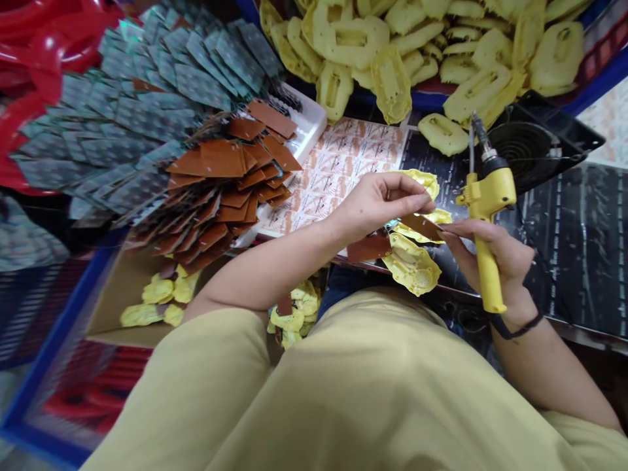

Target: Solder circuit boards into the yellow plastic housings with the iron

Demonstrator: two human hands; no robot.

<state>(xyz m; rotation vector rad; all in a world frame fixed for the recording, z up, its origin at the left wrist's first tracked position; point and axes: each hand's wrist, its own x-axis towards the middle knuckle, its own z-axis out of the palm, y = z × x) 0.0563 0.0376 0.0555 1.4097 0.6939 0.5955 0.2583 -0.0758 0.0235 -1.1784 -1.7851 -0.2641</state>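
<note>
Brown copper-side circuit board (424, 226), small and rectangular, is pinched between both hands just above the bench (579, 222), right of centre. The left hand (377, 203) has its grip narrowed on the board's far edge, fingertips closed on it. The right hand (490, 252) touches the board's right end with its fingertips while its palm is wrapped around the yellow soldering iron (485, 216), tip pointing up and away. Yellow plastic housings (412, 265) lie directly beneath the board, touching the bench. To do this well, I judge the board should be seated flat into a housing with the iron's hot tip kept clear of fingers and plastic. Far left, a fanned pile of brown boards (226, 190) sits beside green ones (147, 98); a bin of yellow housings (441, 46) stands at the far side.
</note>
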